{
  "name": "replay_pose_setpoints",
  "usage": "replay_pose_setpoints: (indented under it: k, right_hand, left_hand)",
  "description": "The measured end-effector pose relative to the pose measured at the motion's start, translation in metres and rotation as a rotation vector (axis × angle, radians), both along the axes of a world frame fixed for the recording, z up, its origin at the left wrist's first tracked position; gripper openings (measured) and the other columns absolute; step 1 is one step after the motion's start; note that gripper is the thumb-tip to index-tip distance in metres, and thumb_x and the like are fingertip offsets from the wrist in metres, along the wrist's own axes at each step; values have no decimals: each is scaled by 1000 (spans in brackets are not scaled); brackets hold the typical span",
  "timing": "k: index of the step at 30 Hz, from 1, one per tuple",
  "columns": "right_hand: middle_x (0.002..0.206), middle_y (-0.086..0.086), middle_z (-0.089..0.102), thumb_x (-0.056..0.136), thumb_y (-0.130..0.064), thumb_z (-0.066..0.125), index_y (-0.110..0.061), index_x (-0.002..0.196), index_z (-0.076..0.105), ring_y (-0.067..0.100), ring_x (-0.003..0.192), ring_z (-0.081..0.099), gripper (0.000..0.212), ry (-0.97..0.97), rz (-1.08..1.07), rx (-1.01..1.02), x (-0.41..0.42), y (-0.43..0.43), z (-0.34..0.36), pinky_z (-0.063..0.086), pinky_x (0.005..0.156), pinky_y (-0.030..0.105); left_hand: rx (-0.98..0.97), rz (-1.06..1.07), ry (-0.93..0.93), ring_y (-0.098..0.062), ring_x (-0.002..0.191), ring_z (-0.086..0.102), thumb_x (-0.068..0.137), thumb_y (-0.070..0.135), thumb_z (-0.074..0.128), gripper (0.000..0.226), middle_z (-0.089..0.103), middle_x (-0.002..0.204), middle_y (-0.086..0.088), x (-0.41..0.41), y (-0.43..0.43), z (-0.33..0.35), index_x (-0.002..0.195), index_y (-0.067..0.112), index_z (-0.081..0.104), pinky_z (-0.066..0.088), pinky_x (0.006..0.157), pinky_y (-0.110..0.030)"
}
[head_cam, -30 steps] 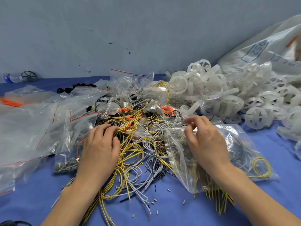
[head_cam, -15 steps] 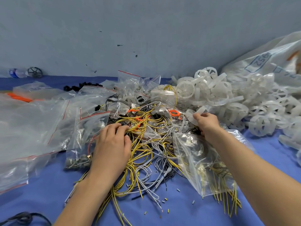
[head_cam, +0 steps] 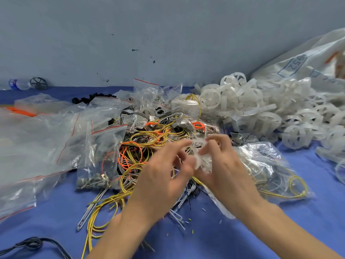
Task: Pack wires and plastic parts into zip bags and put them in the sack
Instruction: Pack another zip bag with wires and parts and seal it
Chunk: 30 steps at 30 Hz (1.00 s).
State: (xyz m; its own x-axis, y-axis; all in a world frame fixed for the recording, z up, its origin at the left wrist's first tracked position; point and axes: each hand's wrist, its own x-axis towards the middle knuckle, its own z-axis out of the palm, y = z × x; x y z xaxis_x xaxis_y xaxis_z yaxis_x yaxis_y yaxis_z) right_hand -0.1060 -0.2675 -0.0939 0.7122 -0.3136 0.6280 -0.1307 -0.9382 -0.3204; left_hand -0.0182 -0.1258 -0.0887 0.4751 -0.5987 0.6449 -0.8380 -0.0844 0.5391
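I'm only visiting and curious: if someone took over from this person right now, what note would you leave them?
Right hand: pinches a white plastic part above the wire pile.
Left hand: fingers at the same part; blur hides the grip.
A zip bag holding wires lies under the right hand; loose plastic parts beyond it; sack far right.
Done: some filled bags at left. Left: bag the loose wires and parts, then sack the bags.

Blue table [head_cam: 56, 221], tangled wires [head_cam: 149, 135], zip bags [head_cam: 46, 146], white plastic parts [head_cam: 261, 113], sack [head_cam: 308, 62]
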Motion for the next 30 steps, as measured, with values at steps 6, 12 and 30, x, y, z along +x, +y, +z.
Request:
replay_pose_setpoints:
  k: [6,12,30]
  right_hand:
    - [113,-3,37,73,-31,80,-23,97,47,8,74,45,41,-50,-39,36,-26,0,-17,37,54,20]
    - [122,-5,39,84,-49,64,-28,129,42,14,90,56,54,-34,56,40,-29,-5,-13,52,75,31]
    - [84,-11,61,90,-34,57,-27,85,57,13,77,58,8,162,-176,323,-27,-28,-12,48,71,38]
  left_hand:
    - [101,-98,-3,-4,90,56,98,45,49,25,49,103,18,-19,-4,-15,121,36,52,46,75,-20]
    - [78,40,183,4,90,61,98,45,50,19,63,104,27,-17,-4,-23,116,43,57,41,73,-5]
    - [-171,-258,1399,-20,55,60,93,10,50,23,65,77,-17,-8,-17,-17,108,3,65,48,41,-27]
